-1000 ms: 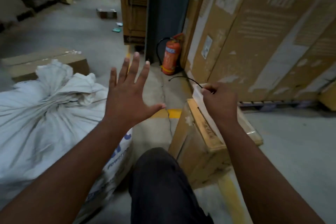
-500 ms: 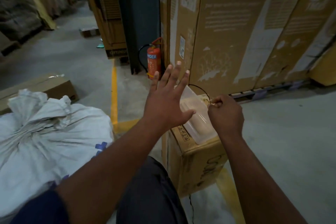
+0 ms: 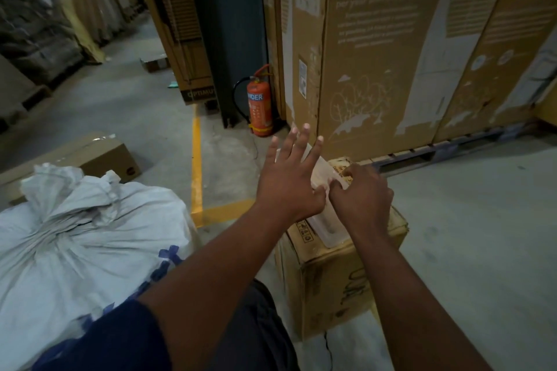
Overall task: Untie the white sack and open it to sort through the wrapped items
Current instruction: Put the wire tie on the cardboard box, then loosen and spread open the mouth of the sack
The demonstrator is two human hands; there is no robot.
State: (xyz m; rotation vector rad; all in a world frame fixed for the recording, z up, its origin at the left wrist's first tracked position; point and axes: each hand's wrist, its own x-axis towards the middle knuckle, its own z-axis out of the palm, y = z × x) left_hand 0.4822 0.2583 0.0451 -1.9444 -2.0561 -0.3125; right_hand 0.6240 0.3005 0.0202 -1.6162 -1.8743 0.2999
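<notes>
The white woven sack (image 3: 78, 244) lies on the floor at the lower left, its neck bunched and tied shut (image 3: 60, 190); neither hand touches it. Both hands are to its right, over a small cardboard box (image 3: 340, 280). A clear plastic packet (image 3: 328, 227) lies flat on top of that box. My left hand (image 3: 289, 187) hovers over the packet's far end, open with fingers spread. My right hand (image 3: 361, 199) sits on the packet with its fingers curled down onto it. No wrapped items are visible.
Tall printed cartons (image 3: 376, 54) on a pallet (image 3: 452, 147) wall off the far right. A red fire extinguisher (image 3: 259, 105) stands by a dark steel column (image 3: 226, 24). A flat cardboard box (image 3: 99, 153) lies behind the sack. A yellow floor line (image 3: 196, 166) runs between them.
My right hand has lowered the clear packet from upright to flat on the small box. My left hand has swung right, away from the sack, to above the packet. The view has turned right.
</notes>
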